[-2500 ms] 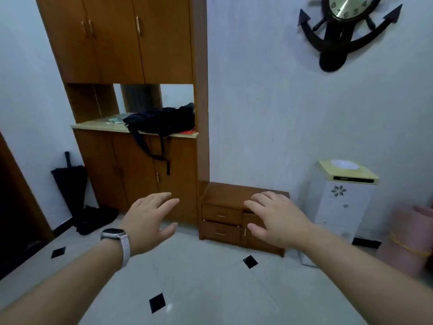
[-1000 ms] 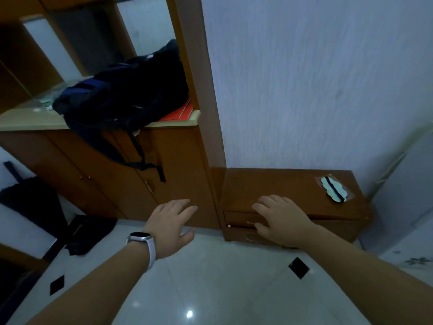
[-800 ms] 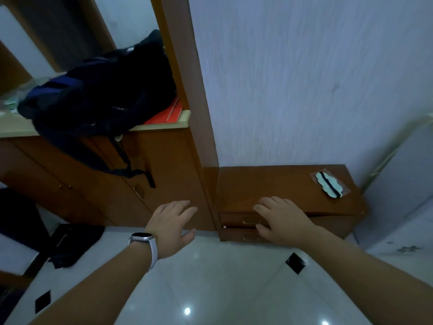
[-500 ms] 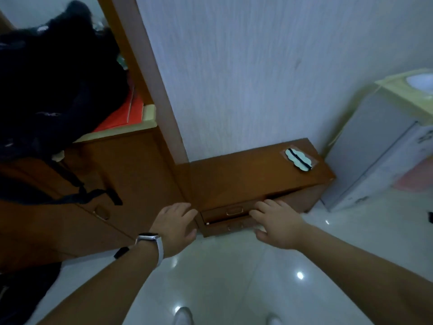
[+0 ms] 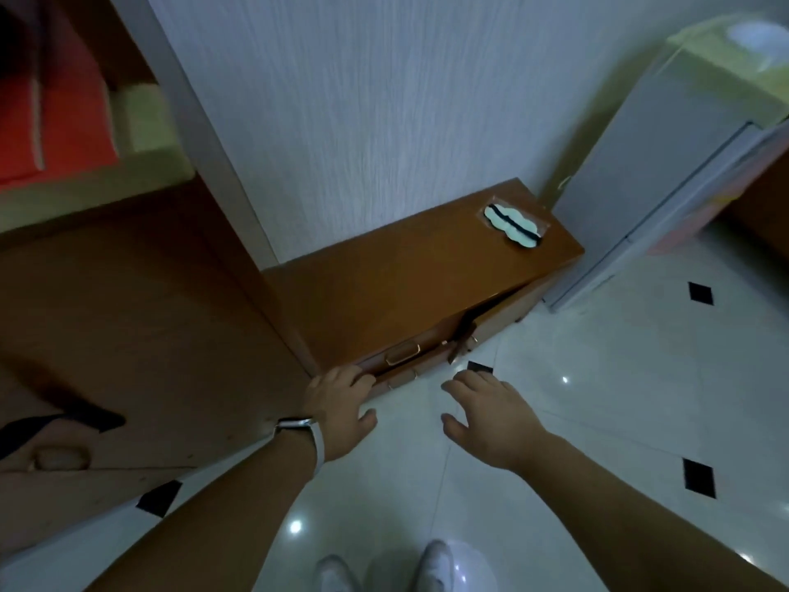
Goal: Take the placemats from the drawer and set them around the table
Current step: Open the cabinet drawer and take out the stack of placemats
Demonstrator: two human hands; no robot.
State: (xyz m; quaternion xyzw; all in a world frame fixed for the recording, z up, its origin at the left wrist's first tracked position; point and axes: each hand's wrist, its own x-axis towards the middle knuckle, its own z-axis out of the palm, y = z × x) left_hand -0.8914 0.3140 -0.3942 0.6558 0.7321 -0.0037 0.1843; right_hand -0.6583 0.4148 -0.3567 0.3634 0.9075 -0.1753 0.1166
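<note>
The drawer point(image 5: 401, 356), with its gold handle, sits shut or nearly so in the front of the low cabinet point(image 5: 397, 288), at 12 o'clock from the hands; its inside is hidden. The left hand point(image 5: 341, 401), fingers nearly straight and thumb splayed, touches the drawer's left end. The right hand point(image 5: 489, 410), at 3 o'clock of it, hovers spread wide over the tiled floor point(image 5: 597, 420), holding nothing. A pale packet point(image 5: 512, 224) lies on the cabinet top at 1 o'clock, near a white appliance point(image 5: 661, 185)
</note>
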